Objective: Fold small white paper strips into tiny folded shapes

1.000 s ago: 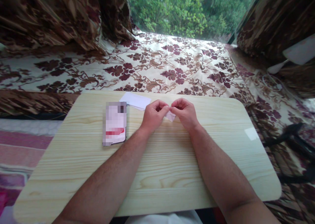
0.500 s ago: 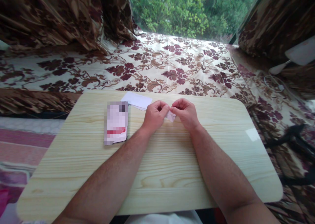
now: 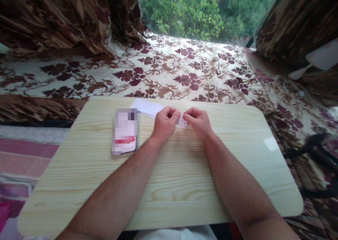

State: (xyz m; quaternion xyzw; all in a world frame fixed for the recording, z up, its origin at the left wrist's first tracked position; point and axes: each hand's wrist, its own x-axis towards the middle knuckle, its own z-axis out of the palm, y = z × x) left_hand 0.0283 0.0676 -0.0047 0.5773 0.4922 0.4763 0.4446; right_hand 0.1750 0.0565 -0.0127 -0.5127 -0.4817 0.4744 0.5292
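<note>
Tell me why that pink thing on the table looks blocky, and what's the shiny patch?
Head view: the flat pink-and-white rectangle is masked into coarse squares; the pale patch is window glare on the light wooden table; the left hand and right hand, pinching a small white paper piece, look sharp.

Two hands (image 3: 165, 123) (image 3: 198, 122), two papers (image 3: 182, 121) (image 3: 146, 107), one phone (image 3: 124, 131)

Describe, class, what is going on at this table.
A person works at a light wooden table. The left hand and the right hand together pinch a small white paper between their fingertips. A phone lies flat to the left of the left hand, and a larger white sheet lies beyond it near the table's far edge.
</note>
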